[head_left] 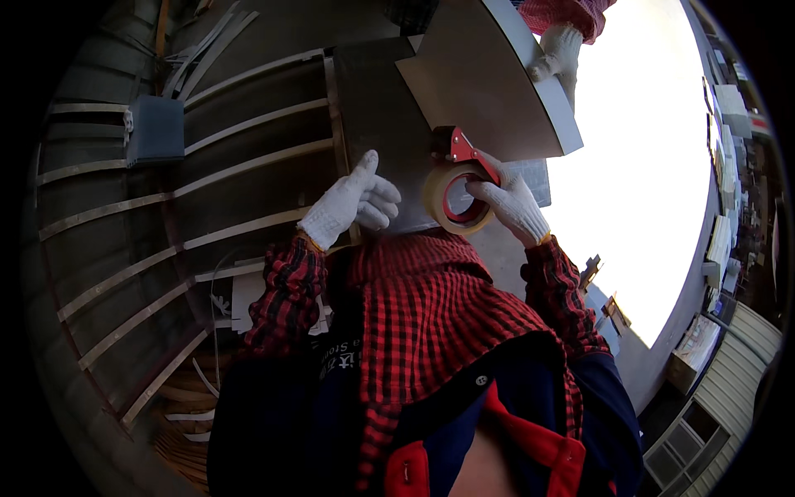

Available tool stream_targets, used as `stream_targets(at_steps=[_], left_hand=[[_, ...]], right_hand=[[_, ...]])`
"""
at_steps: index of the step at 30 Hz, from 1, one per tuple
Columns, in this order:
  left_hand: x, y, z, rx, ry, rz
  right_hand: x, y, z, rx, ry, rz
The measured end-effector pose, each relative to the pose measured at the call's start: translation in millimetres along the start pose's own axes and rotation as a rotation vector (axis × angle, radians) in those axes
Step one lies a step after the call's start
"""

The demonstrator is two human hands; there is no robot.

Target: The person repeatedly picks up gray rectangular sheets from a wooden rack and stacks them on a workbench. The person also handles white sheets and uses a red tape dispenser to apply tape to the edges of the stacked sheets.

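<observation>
My right hand, in a white knit glove, grips a red tape dispenser loaded with a wide roll of tan packing tape. The dispenser's dark head points up and away from me. To the left, my gloved left hand is held in the air with thumb raised and fingers apart, holding nothing. Just beyond both hands, a large pale panel or box stands tilted over a dark work surface. Another person's gloved hand rests on its far right edge.
A slatted rack of pale strips spreads out on the left, with a blue-grey box on it. Long loose strips lie at the far left. Several wooden offcuts are at the lower right, beside a bright area.
</observation>
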State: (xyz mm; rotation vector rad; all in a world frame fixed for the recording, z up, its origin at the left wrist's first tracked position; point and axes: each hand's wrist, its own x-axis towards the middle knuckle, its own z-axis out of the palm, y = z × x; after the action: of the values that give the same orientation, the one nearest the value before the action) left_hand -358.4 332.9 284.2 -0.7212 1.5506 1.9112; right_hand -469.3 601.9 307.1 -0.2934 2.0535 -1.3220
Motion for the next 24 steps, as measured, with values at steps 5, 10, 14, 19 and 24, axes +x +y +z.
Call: stream_targets(at_steps=[5,10,14,19,24], left_hand=[[34.3,32.8,45.3,-0.101,-0.224,0.172],[23.4,65.7,64.4,-0.112,-0.367,0.37],[11.7,77.9,67.9,0.039,-0.398,0.7],[3.1,103.0,73.0,0.007,-0.305,0.688],[17.9,179.8,34.1,0.077,-0.306,0.738]], right_hand=[[-49.9,-54.5,-23.0,-0.351,0.295,-0.32],[-66.3,-69.5,-25.5,-0.719,0.481,-0.499],[-71.4,-78.5,-18.3,-0.745,0.555,-0.488],[-86.5,-103.4,-27.7,-0.649,0.427,-0.42],[-122.6,-126.0,-52.0,-0.583,0.464,-0.341]])
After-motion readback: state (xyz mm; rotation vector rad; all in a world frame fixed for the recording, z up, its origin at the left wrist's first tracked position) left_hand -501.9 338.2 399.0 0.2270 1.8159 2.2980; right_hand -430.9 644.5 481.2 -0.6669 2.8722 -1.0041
